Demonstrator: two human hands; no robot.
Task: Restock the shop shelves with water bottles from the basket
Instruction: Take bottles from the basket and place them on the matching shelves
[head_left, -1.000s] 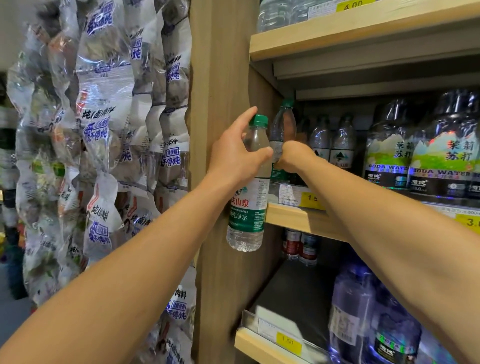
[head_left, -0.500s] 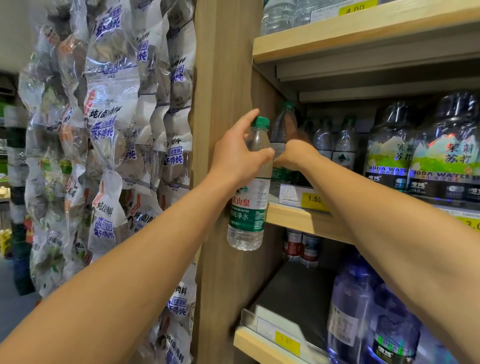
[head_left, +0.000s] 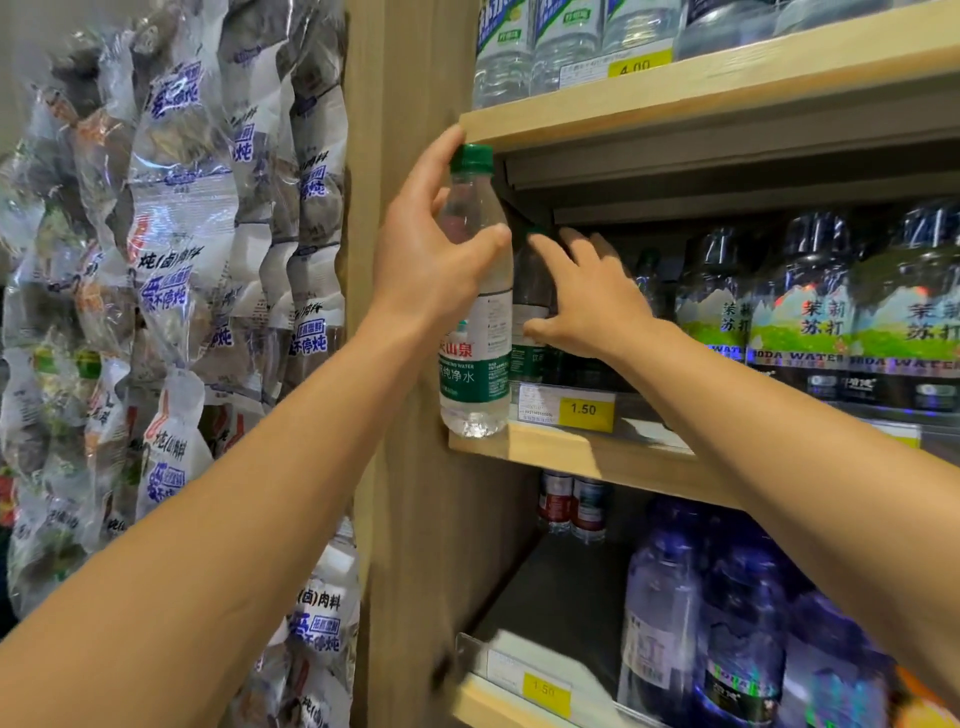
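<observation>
The left hand (head_left: 431, 260) is gripping a water bottle (head_left: 475, 322) around its upper body, thumb across the front and fingers curled behind the neck, one fingertip reaching up beside the green cap (head_left: 471, 157). The bottle is standing upright at the front left corner of the middle shelf (head_left: 566, 452), its base level with the shelf's front edge; whether it is resting on the wood or hanging just in front cannot be told. The cap is sitting just under the upper shelf (head_left: 727, 78).

The right hand (head_left: 587, 301) is reaching into the middle shelf just to the right of the held bottle, fingers spread and pressing against a second bottle (head_left: 530, 312) with a green label that is standing behind it. The hand is not closed around it.

A yellow price tag (head_left: 584, 409) reading 1.50 is sitting on the middle shelf's front, below the right hand. Further right on that shelf, soda water bottles (head_left: 810, 322) are standing in a row. Below the shelf, blue bottles (head_left: 727, 623) are standing. Left of the shelf's wooden side panel (head_left: 410, 519), plastic food packets (head_left: 176, 249) are hanging.
</observation>
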